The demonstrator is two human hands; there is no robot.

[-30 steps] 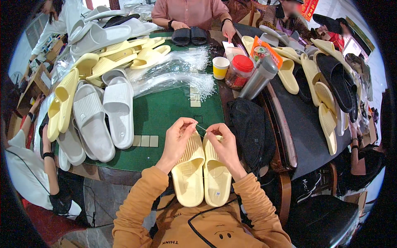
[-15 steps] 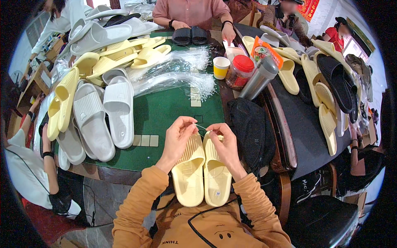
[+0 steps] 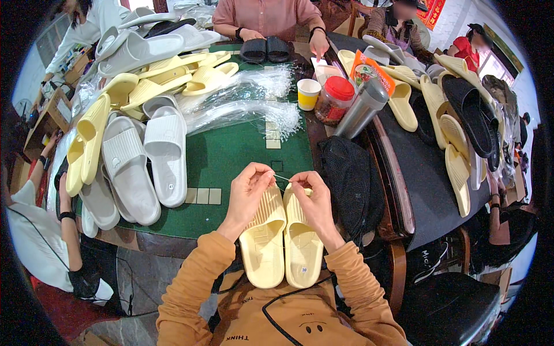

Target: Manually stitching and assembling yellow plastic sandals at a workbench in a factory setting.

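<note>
A pair of pale yellow slippers, the left slipper [image 3: 264, 254] and the right slipper [image 3: 303, 248], lies side by side at the near table edge, toes pointing away. My left hand [image 3: 249, 190] is closed in a pinch above the left slipper's strap. Over the right slipper's toe, my right hand [image 3: 312, 202] pinches too. Between the fingertips of both hands runs a thin pale plastic tie [image 3: 282, 177], held roughly level. Beyond my hands lie bundles of clear plastic ties [image 3: 245, 117] with white ends. My fingers partly cover the slippers' toes.
Grey slippers [image 3: 165, 155] and yellow slippers [image 3: 94, 130] are heaped at left. A black mesh bag [image 3: 349, 187], steel flask [image 3: 363, 109], red-lidded jar [image 3: 336, 104] and yellow-white cup [image 3: 308, 95] stand right. Across the table, another person's hand is near black slippers [image 3: 265, 51].
My hands stay almost in place, with the tie shifting slightly between my fingertips. Across the table, the other person's right-side hand has moved a little over a white item.
</note>
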